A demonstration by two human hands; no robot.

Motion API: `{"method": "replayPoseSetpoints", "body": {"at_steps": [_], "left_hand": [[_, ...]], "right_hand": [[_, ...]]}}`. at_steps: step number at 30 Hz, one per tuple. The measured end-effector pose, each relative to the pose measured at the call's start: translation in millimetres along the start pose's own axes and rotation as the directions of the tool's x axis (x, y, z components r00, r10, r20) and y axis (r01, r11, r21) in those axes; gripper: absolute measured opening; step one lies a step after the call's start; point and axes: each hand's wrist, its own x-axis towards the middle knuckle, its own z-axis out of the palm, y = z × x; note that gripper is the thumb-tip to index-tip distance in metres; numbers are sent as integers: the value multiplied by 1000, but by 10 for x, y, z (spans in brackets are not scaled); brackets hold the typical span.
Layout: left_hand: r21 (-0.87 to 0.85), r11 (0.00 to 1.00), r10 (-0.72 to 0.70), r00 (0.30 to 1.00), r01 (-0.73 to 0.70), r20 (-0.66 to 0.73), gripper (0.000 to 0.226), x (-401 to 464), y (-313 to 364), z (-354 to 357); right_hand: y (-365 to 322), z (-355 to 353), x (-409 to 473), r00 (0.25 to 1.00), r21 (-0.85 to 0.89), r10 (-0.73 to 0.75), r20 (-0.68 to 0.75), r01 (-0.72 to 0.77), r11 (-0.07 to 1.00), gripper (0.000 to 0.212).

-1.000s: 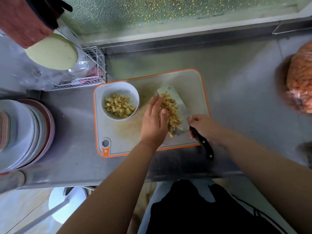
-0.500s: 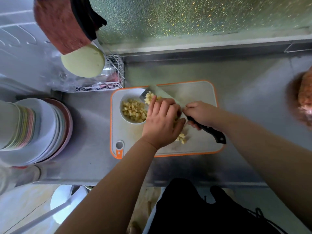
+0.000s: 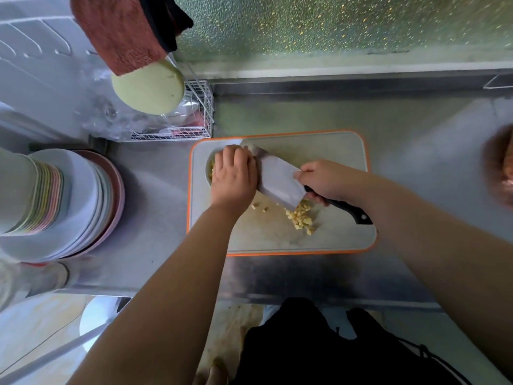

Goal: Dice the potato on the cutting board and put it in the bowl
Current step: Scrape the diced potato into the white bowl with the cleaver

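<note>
An orange-rimmed cutting board (image 3: pixel 333 151) lies on the steel counter. At its left end stands a white bowl (image 3: pixel 208 169), mostly hidden under my left hand (image 3: pixel 234 173); a little diced potato shows inside it. The hand's fingers bend down over the bowl beside the blade tip, and their tips are hidden. My right hand (image 3: pixel 324 179) grips the black handle of a cleaver (image 3: pixel 277 180), whose broad blade slants from that hand up to the bowl. A small heap of potato dice (image 3: pixel 301 216) and a few stray bits lie on the board below the blade.
A tall stack of plates (image 3: pixel 69 204) stands left of the board. Behind it are a wire rack (image 3: pixel 200 118), a pale green round lid (image 3: pixel 148 87) and a red cloth (image 3: pixel 122 31). An orange bag (image 3: pixel 502 168) sits at the far right. The counter's front edge runs just below the board.
The cleaver, loaded with dice, was carried left and tipped at the bowl. My left hand moved with it and now covers the bowl. The blade shows bare; some dice stayed on the board.
</note>
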Motion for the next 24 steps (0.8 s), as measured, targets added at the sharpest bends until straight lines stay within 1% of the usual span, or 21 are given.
{"method": "replayPoseSetpoints", "body": {"at_steps": [2,4,8,9,10,11,12,13,14,15,16,19,21,24], "left_hand": [[-9,1000,-19,1000,19,-1,27,34,-42,-9],[23,998,-50,999,50,-8,24,45,-74,-29],[89,990,-104,993,108,-50,13,-8,-102,-105],[92,991,-93,994,97,-53,19,-35,-83,-129],[105,992,-60,997,64,-40,31,-64,-53,-144],[135,991,-10,1000,9,7,47,-95,-14,-158],[178,983,32,996,-47,87,63,-128,28,-173],[223,971,47,984,-85,170,75,-161,68,-178],[261,961,31,974,-91,225,81,-190,93,-175],[283,957,-10,970,-61,243,81,-212,93,-162],[294,956,-65,969,-8,238,76,-225,82,-163],[297,946,-199,959,134,203,53,-262,9,-161],[287,942,-220,965,173,143,45,-271,3,-174],[279,948,-186,979,156,85,46,-228,52,-185]], "right_hand": [[56,-30,-50,1000,9,2,-18,-2,1000,31],[104,-70,-100,999,5,10,-44,-10,1000,32],[140,-157,-182,996,-29,16,-91,-19,999,32],[138,-168,-193,995,-37,14,-96,-18,999,31],[133,-172,-203,995,-49,10,-98,-14,999,31],[125,-170,-208,995,-63,4,-96,-10,998,31],[122,-163,-209,995,-79,-2,-95,-5,997,31],[120,-154,-206,995,-92,-10,-97,1,996,31],[123,-145,-205,995,-103,-17,-101,7,995,30],[132,-138,-208,994,-112,-22,-108,10,994,30],[146,-135,-214,993,-120,-25,-119,11,993,30],[203,-149,-262,986,-97,-48,-159,32,995,29],[245,-180,-311,980,-118,-79,-181,58,991,30],[360,-213,-347,955,-199,-154,-255,104,974,32]]}}
